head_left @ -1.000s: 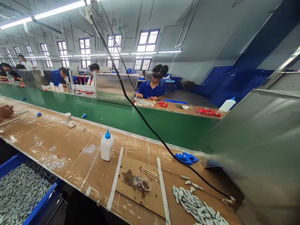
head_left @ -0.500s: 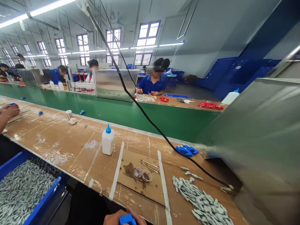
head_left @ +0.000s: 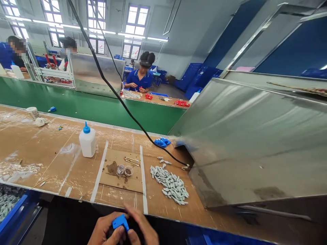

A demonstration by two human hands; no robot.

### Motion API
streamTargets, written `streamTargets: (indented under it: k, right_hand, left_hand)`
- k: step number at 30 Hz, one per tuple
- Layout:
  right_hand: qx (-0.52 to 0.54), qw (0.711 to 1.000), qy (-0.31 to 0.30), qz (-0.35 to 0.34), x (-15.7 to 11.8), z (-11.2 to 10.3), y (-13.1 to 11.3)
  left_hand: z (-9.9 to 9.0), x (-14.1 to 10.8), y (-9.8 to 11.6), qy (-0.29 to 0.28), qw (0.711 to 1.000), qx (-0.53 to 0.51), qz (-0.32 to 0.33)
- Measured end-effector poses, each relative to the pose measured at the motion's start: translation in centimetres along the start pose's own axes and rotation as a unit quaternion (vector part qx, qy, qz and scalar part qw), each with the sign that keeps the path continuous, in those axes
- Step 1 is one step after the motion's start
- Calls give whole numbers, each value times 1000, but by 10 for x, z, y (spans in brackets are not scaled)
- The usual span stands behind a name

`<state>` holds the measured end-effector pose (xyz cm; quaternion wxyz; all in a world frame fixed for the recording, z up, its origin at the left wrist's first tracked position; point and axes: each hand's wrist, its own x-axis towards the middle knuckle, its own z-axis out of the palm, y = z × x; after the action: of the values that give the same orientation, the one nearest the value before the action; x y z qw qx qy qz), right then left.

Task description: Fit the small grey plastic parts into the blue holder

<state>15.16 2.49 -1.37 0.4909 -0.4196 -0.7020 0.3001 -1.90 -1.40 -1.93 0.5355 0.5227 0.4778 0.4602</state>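
At the bench's front edge my left hand (head_left: pixel 103 229) is closed around a small blue plastic part (head_left: pixel 120 222), thumb pressed on its lower side. My right hand (head_left: pixel 146 228) meets the same part from the right, its thumb at the part's lower corner. Its upper fingers are slightly blurred and reach past the part. Just beyond the hands lies a cardboard sheet (head_left: pixel 120 186) with two small round cups (head_left: pixel 128 171) of brownish content and several cotton swabs (head_left: pixel 132 161). A pile of pale grey-green pieces (head_left: pixel 170 183) lies right of it.
A white squeeze bottle (head_left: pixel 87 143) with a blue cap stands left of the cardboard. Blue parts (head_left: pixel 162 142) lie near a black cable (head_left: pixel 133 119). A large metal panel (head_left: pixel 242 146) bounds the right. Across the green belt (head_left: pixel 102 109) a person in blue (head_left: pixel 140 80) works.
The view has swung right and downward, bringing more of both hands and the blue part into sight. The left neighbour's hands have left the picture.
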Motion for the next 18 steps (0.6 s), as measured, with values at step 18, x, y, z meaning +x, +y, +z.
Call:
streamTargets:
  k: [18]
  right_hand:
    - [-352, 935, -37, 26, 184, -99, 118]
  left_hand:
    - [-12, 4, 28, 150, 978, -143, 0]
